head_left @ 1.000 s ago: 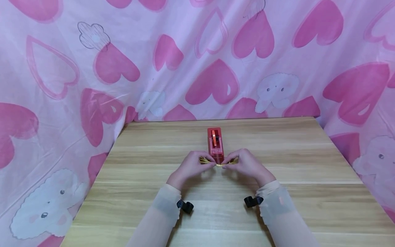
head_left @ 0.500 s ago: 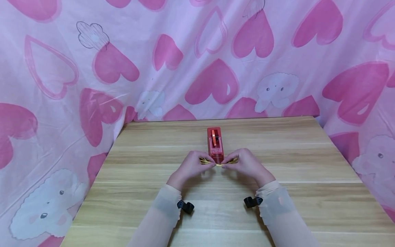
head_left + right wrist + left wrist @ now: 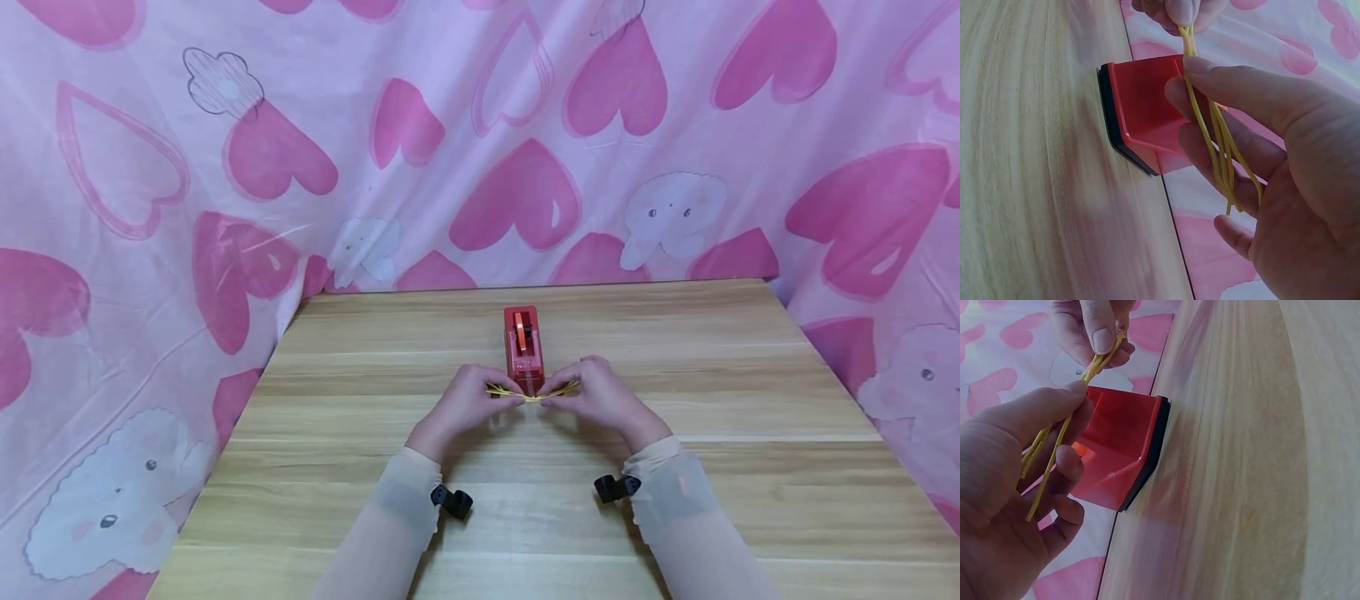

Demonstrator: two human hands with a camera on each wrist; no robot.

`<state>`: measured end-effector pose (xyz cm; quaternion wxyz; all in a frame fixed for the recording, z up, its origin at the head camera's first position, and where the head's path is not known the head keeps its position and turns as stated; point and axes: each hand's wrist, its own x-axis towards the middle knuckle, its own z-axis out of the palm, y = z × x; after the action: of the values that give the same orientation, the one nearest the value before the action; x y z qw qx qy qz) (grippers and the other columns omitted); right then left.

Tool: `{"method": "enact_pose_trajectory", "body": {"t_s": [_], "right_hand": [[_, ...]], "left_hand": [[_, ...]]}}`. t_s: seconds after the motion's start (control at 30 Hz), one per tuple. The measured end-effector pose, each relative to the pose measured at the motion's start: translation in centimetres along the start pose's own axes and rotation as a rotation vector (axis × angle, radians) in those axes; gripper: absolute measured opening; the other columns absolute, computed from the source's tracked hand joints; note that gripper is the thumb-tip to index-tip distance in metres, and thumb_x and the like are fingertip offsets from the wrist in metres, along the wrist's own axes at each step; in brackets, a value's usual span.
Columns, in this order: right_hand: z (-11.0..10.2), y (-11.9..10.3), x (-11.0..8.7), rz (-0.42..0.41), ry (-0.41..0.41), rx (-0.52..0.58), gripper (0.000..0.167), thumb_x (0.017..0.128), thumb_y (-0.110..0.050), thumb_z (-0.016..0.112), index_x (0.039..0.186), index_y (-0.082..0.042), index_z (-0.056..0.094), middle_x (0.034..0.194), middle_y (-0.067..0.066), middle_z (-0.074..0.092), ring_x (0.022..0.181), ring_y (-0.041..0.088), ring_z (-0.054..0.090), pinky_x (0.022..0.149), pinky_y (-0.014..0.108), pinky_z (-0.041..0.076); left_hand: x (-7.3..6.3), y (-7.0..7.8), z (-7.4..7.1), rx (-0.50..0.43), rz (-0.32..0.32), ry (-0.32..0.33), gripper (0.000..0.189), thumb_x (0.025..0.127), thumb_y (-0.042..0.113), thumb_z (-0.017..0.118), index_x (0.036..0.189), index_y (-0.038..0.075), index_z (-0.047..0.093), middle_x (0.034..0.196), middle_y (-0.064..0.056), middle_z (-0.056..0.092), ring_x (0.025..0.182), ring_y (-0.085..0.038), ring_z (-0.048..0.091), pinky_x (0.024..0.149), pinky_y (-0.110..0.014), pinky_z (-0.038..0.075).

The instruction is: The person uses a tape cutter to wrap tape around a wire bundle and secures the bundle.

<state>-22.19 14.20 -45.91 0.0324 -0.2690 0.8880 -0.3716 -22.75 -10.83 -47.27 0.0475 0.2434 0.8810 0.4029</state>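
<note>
Between my two hands runs a bundle of thin yellow strands, with loose lengths trailing along the fingers of both. My left hand pinches one side of the bundle between thumb and index finger. Close by, my right hand pinches the other side the same way. In the right wrist view, several strands hang across that palm. Just beyond the fingertips stands a red tape dispenser holding an orange roll. Both wrist views show its red wall and dark base. The strands' middle is partly hidden by the thumbs.
The wooden table stretches around the hands. A pink curtain with hearts and white animal faces hangs behind it and at both sides. A small black camera is strapped to the left wrist, another camera to the right.
Both hands keep almost the same place by the tape dispenser. The yellow strands have shifted slightly between the fingers, and the head view has tilted a little.
</note>
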Motion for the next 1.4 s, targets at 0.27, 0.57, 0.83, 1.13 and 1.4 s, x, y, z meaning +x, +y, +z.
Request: {"method": "enact_pose_trajectory", "body": {"t_s": [0.27,0.57,0.83,1.13,1.4], "right_hand": [[-0.29,0.15,0.03,0.015,-0.014,-0.022,0.011,0.09,-0.022,0.082,0.099,-0.027,0.083,0.099,-0.013,0.08,0.091,0.005,0.073,0.108,0.055,0.032],[-0.42,0.36,0.32,0.043,0.001,-0.034,0.011,0.089,-0.028,0.083,0.099,-0.032,0.082,0.1,-0.015,0.079,0.096,0.008,0.073,0.11,0.057,0.026],[-0.34,0.36,0.53,0.067,-0.009,-0.043,0.012,0.088,-0.03,0.084,0.099,-0.033,0.081,0.1,-0.018,0.078,0.1,0.009,0.072,0.113,0.056,0.02],[-0.34,0.48,0.66,0.063,-0.013,-0.006,0.013,0.088,-0.033,0.084,0.101,-0.033,0.081,0.102,-0.017,0.078,0.102,0.011,0.071,0.11,0.054,0.028],[-0.18,0.69,0.57,0.156,-0.107,0.181,0.01,0.092,-0.031,0.08,0.101,-0.027,0.081,0.1,-0.009,0.078,0.093,0.015,0.068,0.085,0.039,0.053]], "left_hand": [[-0.03,0.19,-0.03,0.105,0.066,0.053,0.007,0.09,0.03,0.082,0.095,0.025,0.084,0.101,0.008,0.079,0.097,-0.007,0.071,0.09,-0.032,0.056],[-0.21,0.32,0.01,0.112,0.075,0.067,0.008,0.09,0.027,0.082,0.098,0.025,0.084,0.1,0.009,0.078,0.092,-0.006,0.069,0.08,-0.027,0.053],[-0.52,0.37,0.08,0.154,0.192,0.112,0.008,0.089,0.019,0.083,0.097,0.022,0.084,0.098,0.008,0.077,0.089,-0.005,0.068,0.078,-0.024,0.054],[-0.38,-0.02,0.25,0.233,0.324,0.186,0.01,0.086,0.016,0.086,0.095,0.02,0.084,0.098,0.007,0.077,0.093,-0.008,0.071,0.087,-0.027,0.057],[-0.32,-0.03,0.22,0.245,0.402,0.228,0.012,0.083,0.014,0.088,0.094,0.019,0.084,0.097,0.006,0.077,0.094,-0.009,0.071,0.087,-0.026,0.057]]}}
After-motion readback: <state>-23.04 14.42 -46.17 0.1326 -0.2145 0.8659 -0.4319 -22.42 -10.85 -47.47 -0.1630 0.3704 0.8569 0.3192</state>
